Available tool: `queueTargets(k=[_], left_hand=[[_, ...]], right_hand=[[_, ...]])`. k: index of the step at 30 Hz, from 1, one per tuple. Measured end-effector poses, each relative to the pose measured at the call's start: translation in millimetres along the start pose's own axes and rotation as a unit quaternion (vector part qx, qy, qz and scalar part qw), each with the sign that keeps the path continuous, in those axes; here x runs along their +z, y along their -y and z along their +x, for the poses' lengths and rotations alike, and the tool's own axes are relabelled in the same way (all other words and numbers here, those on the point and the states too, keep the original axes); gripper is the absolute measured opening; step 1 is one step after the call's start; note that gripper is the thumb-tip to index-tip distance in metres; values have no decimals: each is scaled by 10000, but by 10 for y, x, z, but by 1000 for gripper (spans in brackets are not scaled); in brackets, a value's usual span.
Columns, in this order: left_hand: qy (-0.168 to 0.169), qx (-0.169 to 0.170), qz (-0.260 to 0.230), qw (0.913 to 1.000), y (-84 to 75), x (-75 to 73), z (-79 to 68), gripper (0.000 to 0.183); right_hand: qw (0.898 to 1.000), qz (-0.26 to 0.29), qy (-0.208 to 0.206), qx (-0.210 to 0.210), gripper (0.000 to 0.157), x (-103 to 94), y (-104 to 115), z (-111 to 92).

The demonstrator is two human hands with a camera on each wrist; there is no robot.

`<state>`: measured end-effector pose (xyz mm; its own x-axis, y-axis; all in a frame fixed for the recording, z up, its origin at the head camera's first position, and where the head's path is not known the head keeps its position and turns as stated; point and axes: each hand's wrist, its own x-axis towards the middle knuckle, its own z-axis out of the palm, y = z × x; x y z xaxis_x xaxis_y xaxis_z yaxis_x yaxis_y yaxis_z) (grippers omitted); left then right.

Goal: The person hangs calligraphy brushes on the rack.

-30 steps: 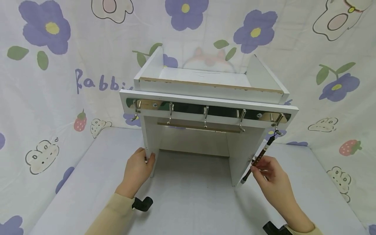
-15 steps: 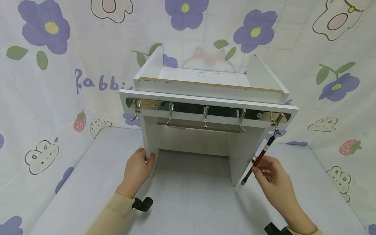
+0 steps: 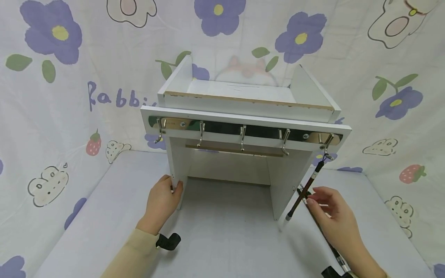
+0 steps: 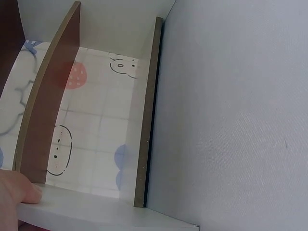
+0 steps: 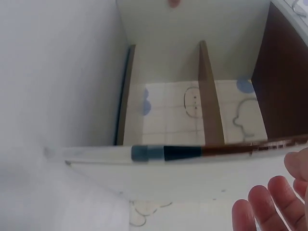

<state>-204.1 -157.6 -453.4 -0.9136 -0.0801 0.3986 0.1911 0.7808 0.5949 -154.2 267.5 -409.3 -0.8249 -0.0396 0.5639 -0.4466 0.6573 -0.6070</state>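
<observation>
A brush (image 3: 301, 193) with a brown handle, black collar and pale tip hangs by its cord loop from the rightmost hook (image 3: 328, 143) of a metal hook rail (image 3: 222, 129). The rail is fixed across the front of a white shelf unit (image 3: 250, 115). My left hand (image 3: 163, 199) grips the unit's left side panel by its front edge, thumb on the near side. Just right of the brush is my right hand (image 3: 332, 214), its fingers loosely bent and holding nothing; in the right wrist view the brush (image 5: 226, 150) passes close to the thumb.
A long, thin dark rod (image 3: 323, 231) runs behind my right hand on the right, partly hidden by it. The white table (image 3: 222, 239) extends around the shelf unit. A patterned cloth (image 3: 114, 46) forms the backdrop.
My right hand has let go of the brush and moved slightly right, showing more of the dark rod behind it. The brush stays on its hook. My left hand has not moved.
</observation>
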Motion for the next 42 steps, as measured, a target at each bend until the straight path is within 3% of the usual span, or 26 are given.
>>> queueTargets(k=[5, 13, 18, 25, 42], left_hand=[[3, -10, 59, 10000, -2, -4, 0, 25], [16, -14, 53, 10000, -18, -8, -2, 25], [2, -22, 61, 10000, -12, -4, 0, 24], [56, -65, 7, 10000, -7, -8, -2, 25], [52, -53, -4, 10000, -1, 4, -5, 25]], right_hand=[[9995, -59, -1, 298, 32, -54, -153, -25], [9923, -299, 217, 1185, 31, -136, -388, -74], [9788, -366, 478, 1959, 44, -180, -549, -104], [9507, -398, 858, 2955, 63, -193, -773, -145], [9212, -290, 1253, 3672, 69, -208, -1063, -271]])
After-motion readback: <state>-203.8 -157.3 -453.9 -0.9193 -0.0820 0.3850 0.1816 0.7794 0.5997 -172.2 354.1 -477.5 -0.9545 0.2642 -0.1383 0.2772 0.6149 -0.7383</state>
